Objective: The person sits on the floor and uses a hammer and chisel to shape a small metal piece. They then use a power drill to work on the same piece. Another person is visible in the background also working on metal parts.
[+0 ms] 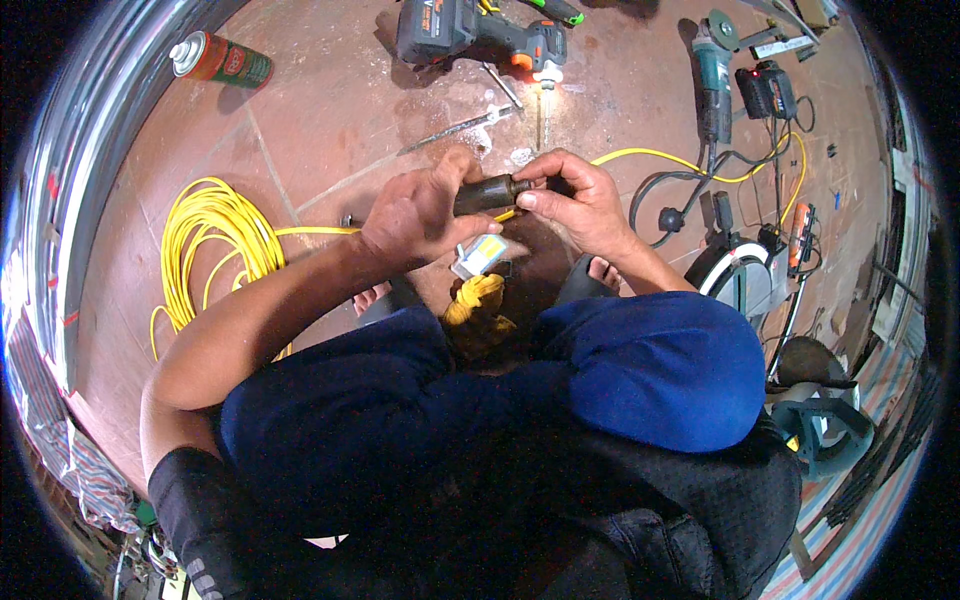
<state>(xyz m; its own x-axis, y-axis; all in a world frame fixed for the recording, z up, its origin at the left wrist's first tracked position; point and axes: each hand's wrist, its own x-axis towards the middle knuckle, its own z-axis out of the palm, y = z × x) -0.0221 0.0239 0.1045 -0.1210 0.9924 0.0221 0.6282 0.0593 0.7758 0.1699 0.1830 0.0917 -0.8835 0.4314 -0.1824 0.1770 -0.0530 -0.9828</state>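
Note:
My left hand (412,212) is wrapped round a dark metal cylinder (486,195), held roughly level above the floor between my knees. At the cylinder's narrower right end, the thumb and fingers of my right hand (575,203) pinch its small stepped tip. Just below the cylinder is a small pale box with a yellow label (482,254). Under that lies a bunched yellow cloth or glove (476,298). My fingers hide part of the cylinder's left end.
A cordless drill (470,38) with its lamp lit lies ahead on the tiled floor (330,100). Around me are a red-green spray can (225,64), coiled yellow cable (178,240), an angle grinder (712,85), a battery on a charger (766,92) and tangled cords.

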